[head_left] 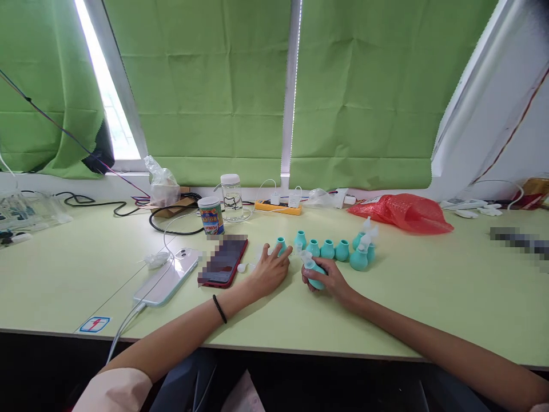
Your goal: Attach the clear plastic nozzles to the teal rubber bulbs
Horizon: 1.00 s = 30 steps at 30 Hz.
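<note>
My right hand (pixel 328 280) is wrapped around a teal squeeze bulb (pixel 316 278) with a clear plastic nozzle (pixel 306 258) on its top, tilted to the left. Palm down, my left hand (pixel 269 270) has its fingers apart over some small clear pieces, partly hidden. Just behind its fingertips stands a teal bulb (pixel 281 243) with an open top; whether they touch I cannot tell. More open-topped teal bulbs (pixel 327 249) stand in a row beyond my hands. To the right is a cluster of teal bulbs (pixel 359 259) fitted with clear nozzles.
Left of my hands lie a red-edged phone (pixel 223 262) and a pale phone (pixel 169 277) with a cable. Behind stand a printed can (pixel 211 216) and a clear jar (pixel 232 200). A yellow power strip (pixel 278 208) and a red plastic bag (pixel 403 212) lie farther back.
</note>
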Motion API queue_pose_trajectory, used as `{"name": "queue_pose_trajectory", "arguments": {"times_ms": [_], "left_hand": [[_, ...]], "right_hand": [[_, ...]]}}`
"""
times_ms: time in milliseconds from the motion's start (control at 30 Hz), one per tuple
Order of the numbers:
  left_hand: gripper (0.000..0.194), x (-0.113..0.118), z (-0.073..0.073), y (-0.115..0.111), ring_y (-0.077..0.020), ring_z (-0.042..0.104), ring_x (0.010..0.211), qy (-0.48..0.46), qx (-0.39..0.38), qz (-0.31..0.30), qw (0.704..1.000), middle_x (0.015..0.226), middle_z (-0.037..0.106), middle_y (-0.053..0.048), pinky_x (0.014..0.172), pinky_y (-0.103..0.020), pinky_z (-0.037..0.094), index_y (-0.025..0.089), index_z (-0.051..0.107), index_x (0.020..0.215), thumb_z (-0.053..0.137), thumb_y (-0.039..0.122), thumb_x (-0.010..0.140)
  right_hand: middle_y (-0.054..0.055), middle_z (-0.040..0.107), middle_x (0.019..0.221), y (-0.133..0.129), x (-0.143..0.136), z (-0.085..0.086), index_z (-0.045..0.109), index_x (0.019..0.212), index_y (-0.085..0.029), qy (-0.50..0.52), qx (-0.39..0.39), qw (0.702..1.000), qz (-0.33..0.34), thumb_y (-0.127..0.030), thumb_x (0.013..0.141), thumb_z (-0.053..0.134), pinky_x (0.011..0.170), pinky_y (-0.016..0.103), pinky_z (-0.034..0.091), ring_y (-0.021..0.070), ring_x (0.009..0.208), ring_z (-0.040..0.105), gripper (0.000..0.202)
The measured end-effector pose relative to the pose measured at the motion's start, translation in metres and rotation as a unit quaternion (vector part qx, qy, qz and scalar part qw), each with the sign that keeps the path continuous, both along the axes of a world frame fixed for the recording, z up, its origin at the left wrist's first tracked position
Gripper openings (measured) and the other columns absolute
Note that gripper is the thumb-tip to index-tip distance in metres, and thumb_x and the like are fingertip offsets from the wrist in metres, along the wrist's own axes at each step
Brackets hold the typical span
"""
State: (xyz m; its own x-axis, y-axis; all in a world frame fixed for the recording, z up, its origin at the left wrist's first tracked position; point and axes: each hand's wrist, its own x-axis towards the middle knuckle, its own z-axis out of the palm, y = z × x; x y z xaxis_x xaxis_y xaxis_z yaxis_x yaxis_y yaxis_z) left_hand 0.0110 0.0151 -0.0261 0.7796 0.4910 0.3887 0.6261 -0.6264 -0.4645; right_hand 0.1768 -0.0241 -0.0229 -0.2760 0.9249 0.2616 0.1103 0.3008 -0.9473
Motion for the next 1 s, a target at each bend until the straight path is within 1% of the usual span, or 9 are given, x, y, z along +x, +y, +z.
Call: {"name": "queue_pose_trajectory", "arguments": {"times_ms": [133,267,567,633,700,767,800,900,1000], "left_hand": [[0.018,0.003,0.003,-0.002,-0.0244,0.039,0.096,0.013,-0.026,-0.008,1.000,0.099,0.048,-0.009,0.075,-0.042,0.031,0.014,0.053,0.079,0.035,0.011,0.078],[0.015,0.003,0.003,0.002,-0.0221,0.043,0.086,0.024,-0.077,-0.013,0.997,0.081,0.051,-0.008,0.066,-0.033,0.036,0.012,0.053,0.077,0.038,0.010,0.077],[0.017,-0.005,0.001,0.010,-0.0206,0.044,0.086,-0.017,-0.127,-0.007,0.992,0.084,0.051,-0.008,0.065,-0.031,0.041,0.014,0.053,0.077,0.039,0.004,0.073],[0.017,-0.004,0.004,0.010,-0.0205,0.044,0.088,-0.061,-0.137,-0.008,0.989,0.087,0.052,-0.008,0.067,-0.031,0.043,0.014,0.053,0.079,0.039,0.005,0.074],[0.015,-0.002,0.008,0.008,-0.0192,0.046,0.091,-0.167,-0.162,-0.031,0.972,0.090,0.054,-0.008,0.071,-0.032,0.043,0.015,0.052,0.083,0.039,0.009,0.077],[0.012,0.000,0.013,0.004,-0.0168,0.049,0.089,-0.314,-0.221,-0.069,0.921,0.094,0.055,-0.007,0.073,-0.031,0.045,0.016,0.050,0.086,0.040,0.016,0.078],[0.012,0.001,0.016,0.002,-0.0158,0.051,0.087,-0.388,-0.265,-0.089,0.878,0.095,0.056,-0.007,0.071,-0.030,0.046,0.016,0.048,0.087,0.041,0.020,0.079],[0.017,0.002,0.024,-0.003,-0.0152,0.056,0.079,-0.551,-0.421,-0.136,0.708,0.092,0.059,-0.008,0.062,-0.029,0.050,0.015,0.045,0.086,0.045,0.029,0.076],[0.023,0.002,0.028,-0.003,-0.0160,0.059,0.074,-0.612,-0.531,-0.166,0.562,0.084,0.063,-0.008,0.065,-0.033,0.050,0.013,0.045,0.083,0.053,0.032,0.071]], "right_hand": [[-0.001,0.049,0.055,0.000,0.000,-0.001,0.048,0.061,-0.014,-0.010,0.008,1.000,-0.004,-0.036,0.067,0.052,0.040,0.021,0.034,0.0077,0.041,0.045,0.023],[-0.002,0.048,0.053,-0.001,0.000,-0.001,0.048,0.061,-0.014,-0.023,0.013,1.000,-0.009,-0.038,0.066,0.053,0.041,0.021,0.035,0.0078,0.041,0.044,0.025],[-0.001,0.049,0.055,0.001,0.001,-0.005,0.048,0.063,-0.015,-0.039,0.023,0.999,-0.007,-0.041,0.066,0.053,0.042,0.021,0.037,0.0080,0.043,0.044,0.026],[-0.002,0.048,0.055,0.002,0.001,-0.006,0.048,0.064,-0.015,-0.046,0.028,0.998,-0.011,-0.041,0.066,0.053,0.042,0.021,0.037,0.0082,0.043,0.045,0.026],[-0.002,0.047,0.054,0.001,0.002,-0.007,0.048,0.064,-0.015,-0.056,0.032,0.998,-0.019,-0.039,0.066,0.054,0.042,0.021,0.036,0.0082,0.043,0.044,0.025],[-0.003,0.046,0.054,0.000,0.001,-0.007,0.048,0.065,-0.015,-0.072,0.036,0.996,-0.031,-0.038,0.066,0.053,0.042,0.021,0.035,0.0079,0.043,0.043,0.023],[-0.003,0.046,0.054,0.000,0.001,-0.007,0.049,0.065,-0.015,-0.083,0.041,0.995,-0.039,-0.037,0.067,0.053,0.042,0.021,0.035,0.0079,0.043,0.042,0.022],[-0.003,0.046,0.054,-0.001,0.001,-0.006,0.050,0.064,-0.015,-0.125,0.065,0.987,-0.074,-0.035,0.069,0.050,0.043,0.021,0.033,0.0079,0.044,0.040,0.020],[-0.004,0.043,0.048,-0.001,0.001,-0.006,0.049,0.059,-0.016,-0.156,0.085,0.979,-0.097,-0.034,0.069,0.049,0.043,0.021,0.030,0.0078,0.043,0.037,0.021]]}}
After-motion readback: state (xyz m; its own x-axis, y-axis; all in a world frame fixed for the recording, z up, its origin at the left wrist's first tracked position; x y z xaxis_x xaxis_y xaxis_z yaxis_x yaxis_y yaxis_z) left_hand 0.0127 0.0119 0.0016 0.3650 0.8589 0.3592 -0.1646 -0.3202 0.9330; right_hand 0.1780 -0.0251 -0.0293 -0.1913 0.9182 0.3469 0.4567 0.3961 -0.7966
